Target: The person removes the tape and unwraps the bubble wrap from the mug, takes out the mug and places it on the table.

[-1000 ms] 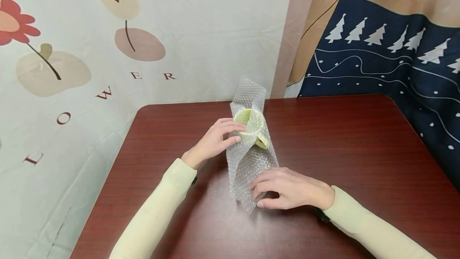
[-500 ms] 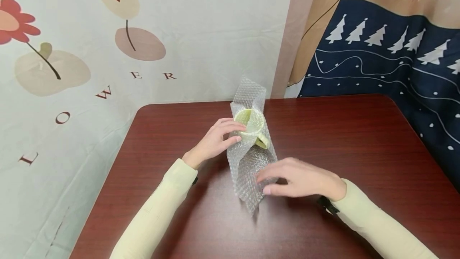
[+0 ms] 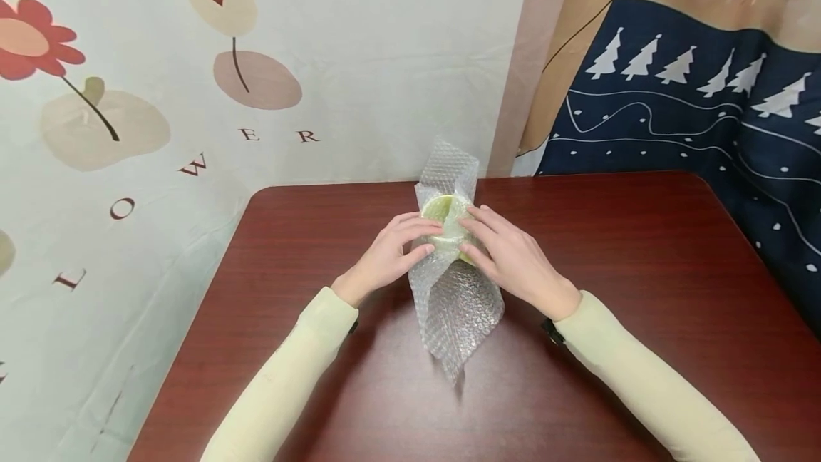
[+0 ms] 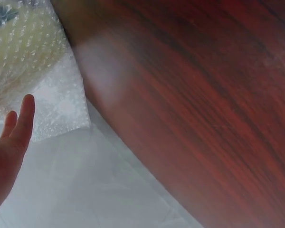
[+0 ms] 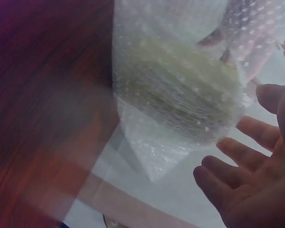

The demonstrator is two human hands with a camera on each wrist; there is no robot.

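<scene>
A pale yellow-green mug [image 3: 437, 207] stands upright at the back middle of the table, partly covered by a strip of bubble wrap [image 3: 458, 312]. One end of the wrap rises behind it; the other spreads toward the front. My left hand [image 3: 388, 252] rests at the mug's left side, extended fingers over the wrap at the rim. On the opposite side my right hand [image 3: 519, 259] reaches to the rim with spread, extended fingers, hiding most of the handle. In the right wrist view, the mug shows blurred through the wrap, the fingers beside it.
The dark red-brown wooden table [image 3: 635, 255] spreads out to both sides. Behind it hangs a pale curtain [image 3: 378, 55] with flowers and letters. To the right is a navy cloth [image 3: 648, 116] with white trees.
My right hand has left the near part of the bubble wrap and moved up to the mug's right side. The left hand stays at the mug.
</scene>
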